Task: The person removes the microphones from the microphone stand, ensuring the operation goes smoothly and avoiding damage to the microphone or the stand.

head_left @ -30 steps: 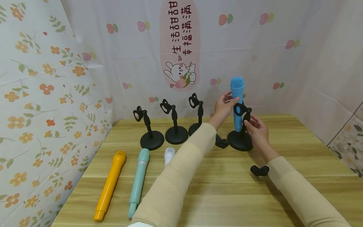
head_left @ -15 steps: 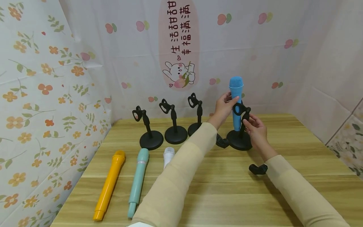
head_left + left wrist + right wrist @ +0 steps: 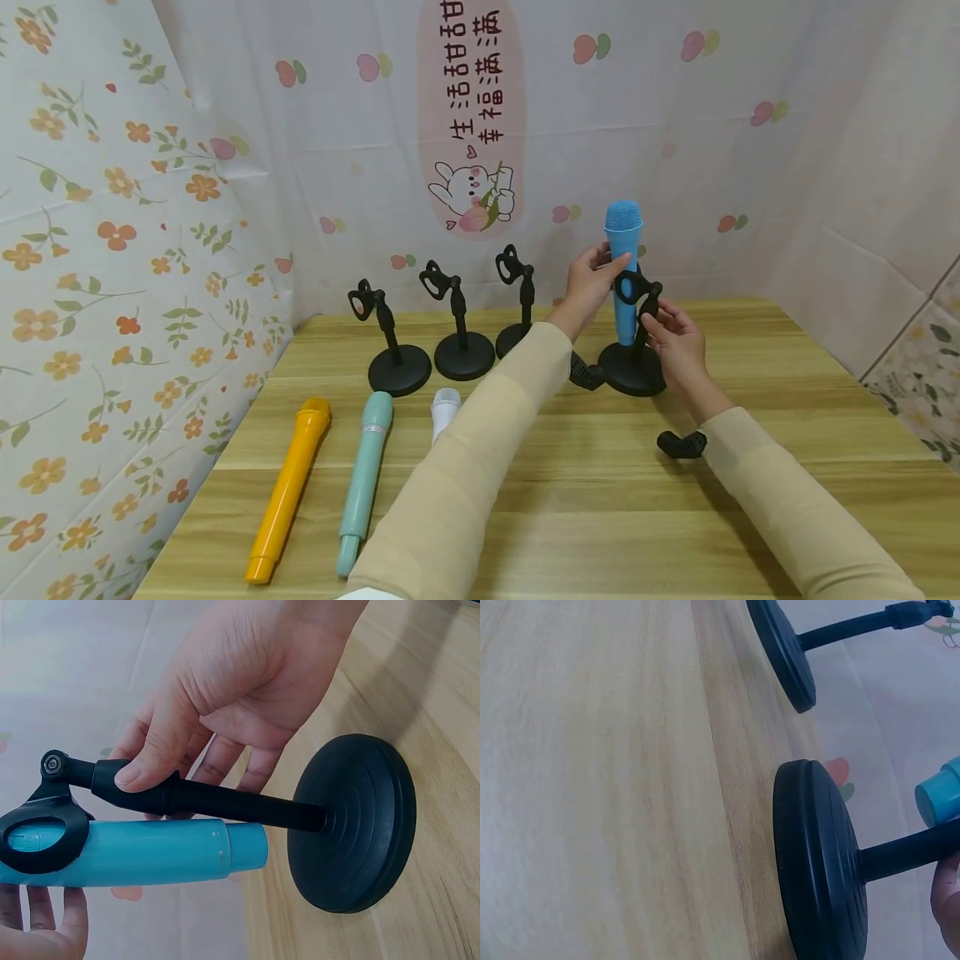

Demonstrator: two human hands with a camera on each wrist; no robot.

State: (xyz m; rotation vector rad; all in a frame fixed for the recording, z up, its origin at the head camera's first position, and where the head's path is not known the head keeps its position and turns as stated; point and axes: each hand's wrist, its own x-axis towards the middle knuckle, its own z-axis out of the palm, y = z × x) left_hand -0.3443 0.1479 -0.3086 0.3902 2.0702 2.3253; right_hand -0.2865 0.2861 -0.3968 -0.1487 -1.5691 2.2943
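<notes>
A blue microphone (image 3: 623, 218) stands upright, its lower end just above the round base of a black desktop microphone stand (image 3: 632, 371). My left hand (image 3: 587, 287) holds the microphone's upper body between thumb and fingers. With thumb and fingers my right hand (image 3: 678, 346) grips the stand's post. The left wrist view shows the stand's clip (image 3: 71, 851) against the body of the blue microphone (image 3: 165, 851); whether it goes all the way round is hidden. In the right wrist view, fingertips (image 3: 946, 892) of the right hand touch the post.
Three more black stands (image 3: 400, 371) with unfilled clips line the back left. A yellow microphone (image 3: 288, 492), a mint green one (image 3: 365, 483) and a white one (image 3: 446, 407), partly behind the left sleeve, lie on the wooden table (image 3: 585, 517). A patterned cloth hangs behind.
</notes>
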